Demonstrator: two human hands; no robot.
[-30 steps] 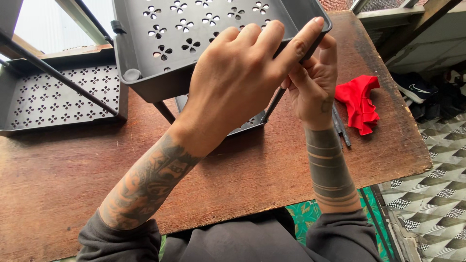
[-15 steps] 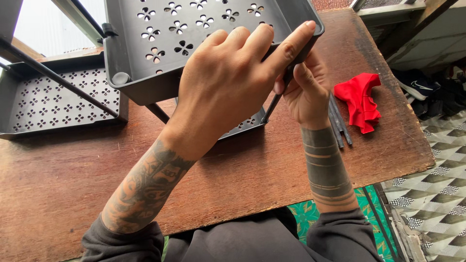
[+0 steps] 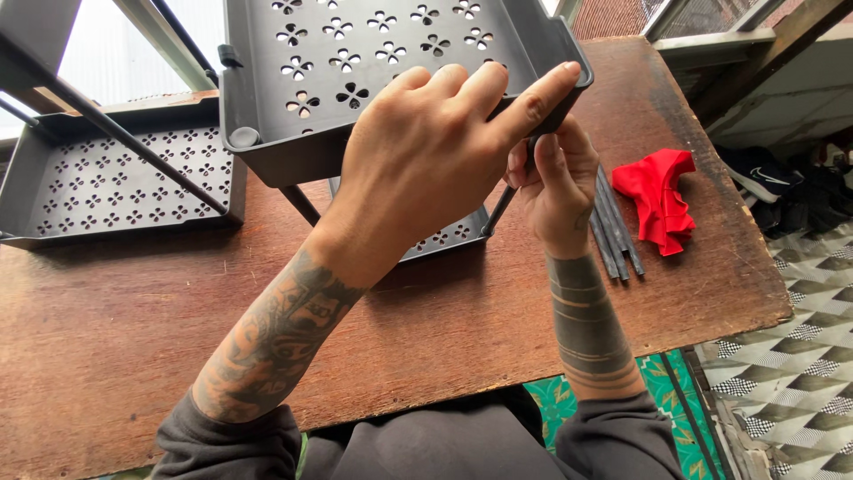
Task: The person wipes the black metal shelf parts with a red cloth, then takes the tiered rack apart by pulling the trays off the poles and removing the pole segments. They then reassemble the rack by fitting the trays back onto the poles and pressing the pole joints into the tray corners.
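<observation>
Both hands have closed in on the near right corner of the raised tray.

A spare perforated tray [image 3: 115,182] lies flat at the table's [image 3: 133,356] left edge. Next, the left hand [image 3: 426,160] grips the raised dark grey tray [image 3: 355,62], forefinger stretched along its right rim. Since a second ago that tray has swung slightly left and nearer, bringing its corner over the right hand [image 3: 555,182], whose fingers pinch a thin dark rod [image 3: 499,209] under that corner; the joining there looks underway. Spare rods [image 3: 613,227] and a red cloth [image 3: 659,196] lie toward the right edge.
</observation>
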